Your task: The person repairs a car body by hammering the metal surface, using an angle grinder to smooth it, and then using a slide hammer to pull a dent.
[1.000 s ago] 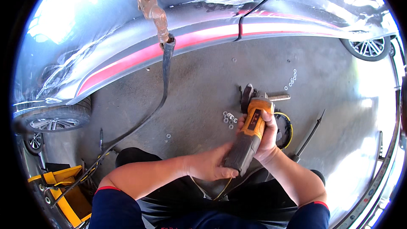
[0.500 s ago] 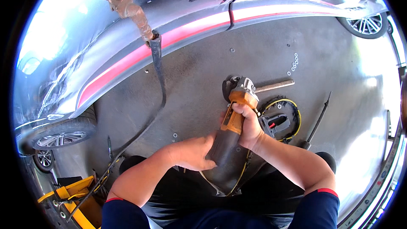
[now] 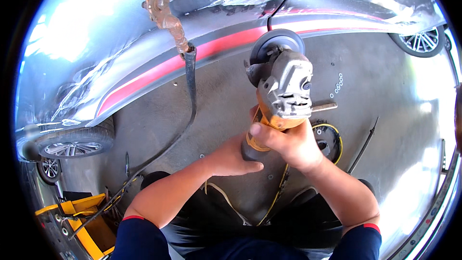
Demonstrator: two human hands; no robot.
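An angle grinder (image 3: 285,84) with a silver gear head and an orange and dark body is raised in front of me. Its round grey disc (image 3: 280,43) points away and overlaps the lower edge of the car. My right hand (image 3: 293,145) is wrapped round the body just below the gear head. Lower down, my left hand (image 3: 232,156) holds the dark rear end, its thumb lying toward me and its fingers mostly hidden behind the tool. On the dented dark car panel (image 3: 231,17) hangs a copper-coloured clamp (image 3: 166,17) with a black cable (image 3: 193,91).
A wooden handle (image 3: 324,107) and a coiled black and yellow cord (image 3: 340,139) lie on the floor, right of the grinder. Further right is a thin dark rod (image 3: 365,142). Several small rings (image 3: 338,86) lie beyond. At lower left stands a yellow bin (image 3: 89,236).
Both hands have lifted the grinder up and closer to me, and its disc now faces the car. The view has shifted slightly. My grip stays on the tool.
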